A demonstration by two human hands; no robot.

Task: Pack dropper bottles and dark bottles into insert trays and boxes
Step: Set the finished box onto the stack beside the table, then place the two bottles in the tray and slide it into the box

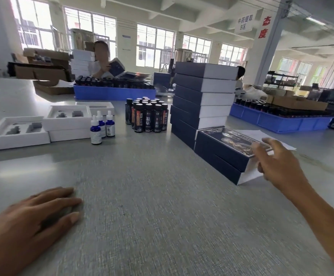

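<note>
Right hand on the near box, left hand flat on the counter.

The right hand [275, 162] reaches to the near end of the top dark box [228, 144] in a low pile of two, fingers spread and loosely bent against its white end; whether this grip truly clasps the box I cannot tell. The left hand [32, 218] lies open, fingers straight, on the grey counter [152, 206]. Just beyond the right hand's box rises a tall stack of boxes [202, 96]. To the left of that stack stands a cluster of dark bottles [148, 116], then three blue dropper bottles [101, 126]. Well beyond the left hand sit white insert trays [16, 132], their slots unfilled. Blue crates [114, 92] of bottles stand at the far side.
</note>
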